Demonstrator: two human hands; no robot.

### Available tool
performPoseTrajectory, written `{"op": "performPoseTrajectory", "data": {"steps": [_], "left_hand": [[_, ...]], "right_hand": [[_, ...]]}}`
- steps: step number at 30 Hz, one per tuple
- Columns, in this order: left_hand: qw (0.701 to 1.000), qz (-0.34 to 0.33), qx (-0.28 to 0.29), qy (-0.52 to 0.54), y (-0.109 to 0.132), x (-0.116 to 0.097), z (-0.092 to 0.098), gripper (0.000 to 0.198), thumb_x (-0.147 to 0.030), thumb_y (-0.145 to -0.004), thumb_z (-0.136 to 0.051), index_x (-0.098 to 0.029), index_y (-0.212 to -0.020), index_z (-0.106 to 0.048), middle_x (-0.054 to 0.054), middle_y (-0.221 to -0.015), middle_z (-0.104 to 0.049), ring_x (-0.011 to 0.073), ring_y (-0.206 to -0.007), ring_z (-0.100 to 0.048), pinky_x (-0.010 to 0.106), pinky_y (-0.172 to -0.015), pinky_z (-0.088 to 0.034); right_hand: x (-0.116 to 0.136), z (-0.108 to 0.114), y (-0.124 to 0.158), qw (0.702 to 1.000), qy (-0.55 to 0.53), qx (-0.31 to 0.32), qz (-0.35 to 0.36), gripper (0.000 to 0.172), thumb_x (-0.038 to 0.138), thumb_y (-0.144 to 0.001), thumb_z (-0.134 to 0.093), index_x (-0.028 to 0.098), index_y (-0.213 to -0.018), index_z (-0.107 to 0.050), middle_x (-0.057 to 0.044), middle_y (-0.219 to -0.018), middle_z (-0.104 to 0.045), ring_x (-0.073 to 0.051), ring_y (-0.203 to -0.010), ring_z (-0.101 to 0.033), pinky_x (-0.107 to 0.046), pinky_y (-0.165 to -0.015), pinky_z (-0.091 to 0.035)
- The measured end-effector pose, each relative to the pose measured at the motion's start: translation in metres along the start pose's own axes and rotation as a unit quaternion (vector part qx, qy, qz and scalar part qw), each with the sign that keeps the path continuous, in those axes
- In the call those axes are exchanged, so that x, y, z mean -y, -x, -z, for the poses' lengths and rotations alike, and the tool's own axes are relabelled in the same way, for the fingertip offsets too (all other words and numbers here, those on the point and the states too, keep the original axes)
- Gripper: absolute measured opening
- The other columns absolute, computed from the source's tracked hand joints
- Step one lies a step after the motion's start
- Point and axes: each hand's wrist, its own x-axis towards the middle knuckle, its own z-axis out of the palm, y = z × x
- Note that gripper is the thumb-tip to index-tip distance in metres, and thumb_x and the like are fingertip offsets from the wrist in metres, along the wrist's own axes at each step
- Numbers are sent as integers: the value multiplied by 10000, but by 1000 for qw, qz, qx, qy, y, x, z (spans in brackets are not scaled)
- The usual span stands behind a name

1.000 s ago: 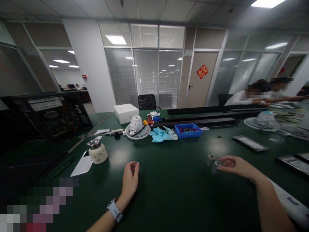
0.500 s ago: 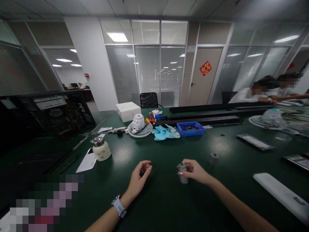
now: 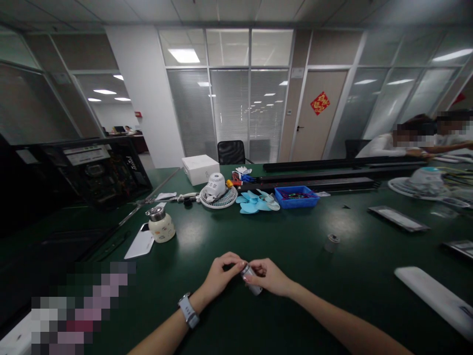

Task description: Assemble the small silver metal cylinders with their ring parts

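My right hand (image 3: pixel 271 278) grips a small grey cylinder (image 3: pixel 254 285) between thumb and fingers, tilted with its top toward the left. At that top end, the thumb and fingertips of my left hand (image 3: pixel 223 273) close on its rim, and a watch is on the left wrist. Whether the top is a separate part I cannot tell. A second, similar grey cylinder (image 3: pixel 331 242) stands upright on the dark green table (image 3: pixel 295 325), off to the right of my hands.
Left are a cream bottle (image 3: pixel 162 228), a white phone (image 3: pixel 139 242) and an opened computer case (image 3: pixel 99 172). Farther back sit a fan part (image 3: pixel 218 190), blue fan blades (image 3: pixel 254 202) and a blue tray (image 3: pixel 295 198). Right lies a white slab (image 3: pixel 432 298); people sit beyond.
My right hand has carried the grey cylinder left and tilted it. My left hand has moved right and closed onto its top end. The view has shifted slightly.
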Motion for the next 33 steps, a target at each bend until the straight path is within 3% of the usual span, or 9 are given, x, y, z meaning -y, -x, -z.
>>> {"op": "performPoseTrajectory", "data": {"steps": [3, 7, 14, 17, 19, 22, 25, 29, 33], "left_hand": [[999, 20, -41, -10, 0, 2, 0, 302, -451, -843, -587, -200, -833, -754, 70, -872, -709, 209, -832, -642, 327, -794, -492], [989, 18, -113, -90, 0, 6, 6, 307, -490, -823, -580, -248, -887, -759, 68, -906, -717, 245, -887, -621, 387, -836, -483], [978, -13, -73, -196, 0, 11, 10, 220, -485, -754, -666, -308, -828, -775, 68, -820, -690, 263, -863, -578, 396, -789, -454], [980, 10, -84, -179, -1, 14, 9, 341, -493, -745, -668, -292, -1012, -734, 65, -929, -678, 253, -917, -581, 396, -845, -450], [979, 36, -137, -143, -2, 16, 9, 447, -511, -815, -572, -254, -1173, -647, 69, -1012, -658, 233, -931, -591, 384, -854, -458], [967, 83, -222, -89, -3, 20, 10, 495, -533, -899, -398, -188, -1209, -574, 84, -1021, -649, 225, -908, -615, 381, -834, -473], [960, 101, -251, -66, -3, 24, 10, 500, -573, -884, -403, -168, -1129, -564, 87, -981, -655, 239, -879, -633, 390, -823, -482], [961, 96, -252, -60, -2, 26, 10, 482, -601, -865, -424, -176, -1047, -560, 80, -947, -659, 238, -848, -642, 387, -804, -490], [960, 96, -254, -64, -3, 26, 10, 495, -631, -848, -425, -183, -1003, -565, 66, -898, -661, 234, -817, -643, 377, -777, -495]], "right_hand": [[2, 0, 4, 998, 51, -32, 16, 450, 489, -695, -732, 140, -973, -670, -51, -893, -693, -193, -815, -643, -340, -748, -499], [-5, 15, 11, 980, 138, -129, 63, 427, 429, -697, -747, 194, -1042, -660, -61, -1026, -695, -227, -960, -633, -386, -870, -482], [-20, 39, 15, 979, 123, -144, 75, 420, 384, -777, -687, 210, -1143, -576, -68, -1142, -649, -215, -1099, -594, -412, -1004, -422], [-20, 38, 17, 975, 133, -160, 75, 594, 391, -731, -728, 225, -1248, -488, -80, -1223, -596, -217, -1147, -562, -414, -1023, -407], [-19, 34, 16, 968, 151, -190, 68, 703, 413, -656, -783, 223, -1255, -471, -84, -1210, -590, -231, -1124, -568, -411, -993, -431], [-21, 27, 13, 957, 180, -220, 53, 577, 457, -636, -784, 209, -1106, -557, -64, -1105, -626, -238, -1038, -596, -398, -915, -475], [-20, 28, 10, 958, 179, -219, 48, 401, 452, -704, -729, 199, -988, -602, -46, -1006, -664, -223, -960, -624, -387, -864, -494], [6, 63, 26, 971, 166, -171, 19, 430, 437, -722, -708, 185, -1056, -613, -64, -1026, -692, -219, -946, -650, -393, -869, -504], [41, 138, 72, 962, 246, -118, -25, 430, 428, -658, -753, 192, -1008, -671, -78, -1092, -695, -248, -1023, -640, -400, -948, -477]]}}
